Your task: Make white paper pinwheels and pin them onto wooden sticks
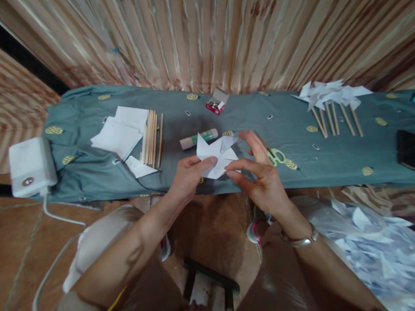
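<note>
A white paper pinwheel (218, 160), cut and partly folded with pointed flaps, is held up over the front edge of the cloth-covered table. My left hand (190, 173) grips its left side, thumb pressed flat on top. At its lower right, my right hand (261, 175) pinches a corner between thumb and index finger, the other fingers curled loosely above. Just behind the paper lies a glue stick (199, 138) with a green label. Scissors (276, 156) with light green handles rest beside my right hand, their blades partly hidden by it.
Paper sheets (121, 133) and wooden sticks (152, 138) lie left, near a white device (32, 167) with a cable. A small red box (216, 102) stands behind. Finished pinwheels (332, 95) on sticks and a phone (412, 151) are right. A bag of paper pieces (383, 252) sits below.
</note>
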Tool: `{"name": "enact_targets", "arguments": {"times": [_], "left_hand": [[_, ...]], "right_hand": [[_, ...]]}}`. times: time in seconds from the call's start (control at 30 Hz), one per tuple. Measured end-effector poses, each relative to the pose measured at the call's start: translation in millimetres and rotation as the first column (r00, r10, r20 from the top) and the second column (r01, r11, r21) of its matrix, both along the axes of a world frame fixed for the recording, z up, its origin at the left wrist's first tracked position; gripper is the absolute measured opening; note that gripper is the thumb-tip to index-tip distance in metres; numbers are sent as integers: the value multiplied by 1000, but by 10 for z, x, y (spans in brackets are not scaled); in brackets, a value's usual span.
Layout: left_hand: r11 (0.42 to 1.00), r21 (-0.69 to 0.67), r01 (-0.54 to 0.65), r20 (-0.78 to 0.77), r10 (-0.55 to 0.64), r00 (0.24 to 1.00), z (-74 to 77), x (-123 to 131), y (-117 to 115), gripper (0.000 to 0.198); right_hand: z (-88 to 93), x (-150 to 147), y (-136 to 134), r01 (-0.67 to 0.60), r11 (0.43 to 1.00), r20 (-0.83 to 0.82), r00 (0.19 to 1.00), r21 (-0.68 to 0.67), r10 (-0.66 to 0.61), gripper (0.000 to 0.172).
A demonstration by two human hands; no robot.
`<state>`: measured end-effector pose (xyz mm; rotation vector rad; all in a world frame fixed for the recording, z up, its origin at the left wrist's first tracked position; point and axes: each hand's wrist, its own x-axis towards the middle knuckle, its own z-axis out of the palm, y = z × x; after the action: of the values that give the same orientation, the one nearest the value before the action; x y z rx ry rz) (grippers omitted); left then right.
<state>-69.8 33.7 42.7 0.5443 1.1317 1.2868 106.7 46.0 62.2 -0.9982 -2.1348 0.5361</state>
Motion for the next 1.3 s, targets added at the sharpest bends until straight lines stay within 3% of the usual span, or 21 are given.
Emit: {"name": "enact_targets", "arguments": {"times": [0.53,1.3], "left_hand": [[999,31,14,-29,-14,999,-8,115,-53,27],[998,54,-15,-71,19,997,-52,105,-58,25]], "right_hand": [[-63,-41,28,116,986,35,992,120,-121,11],[-98,-112,48,151,985,19,988,87,-154,11]]}}
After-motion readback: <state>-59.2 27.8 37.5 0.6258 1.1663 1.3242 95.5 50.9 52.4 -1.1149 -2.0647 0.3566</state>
